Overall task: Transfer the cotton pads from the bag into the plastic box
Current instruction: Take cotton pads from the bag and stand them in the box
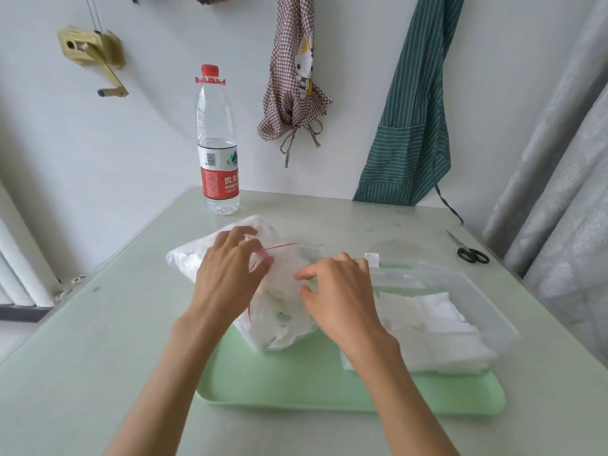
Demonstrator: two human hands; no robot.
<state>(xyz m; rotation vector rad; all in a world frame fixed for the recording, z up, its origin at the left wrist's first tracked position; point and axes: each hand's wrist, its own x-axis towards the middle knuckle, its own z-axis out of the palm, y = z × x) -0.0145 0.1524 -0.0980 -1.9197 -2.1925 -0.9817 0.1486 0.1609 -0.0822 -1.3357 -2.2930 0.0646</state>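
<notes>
A clear zip bag point(283, 311) with a red seal line lies in the middle of the table, full of white cotton pads. My left hand point(230, 268) grips the bag's upper edge near the red seal. My right hand point(339, 291) hovers at the bag's right side with thumb and fingers apart, touching the plastic. To the right stands a clear plastic box point(487, 304) with white cotton pads point(437, 324) lying inside it. The box and the bag's lower end rest on a light green tray point(296, 383).
A water bottle point(217, 143) with a red label stands at the table's back. Black-handled scissors point(470, 253) lie near the right edge. Aprons hang on the wall behind. A grey curtain runs along the right side.
</notes>
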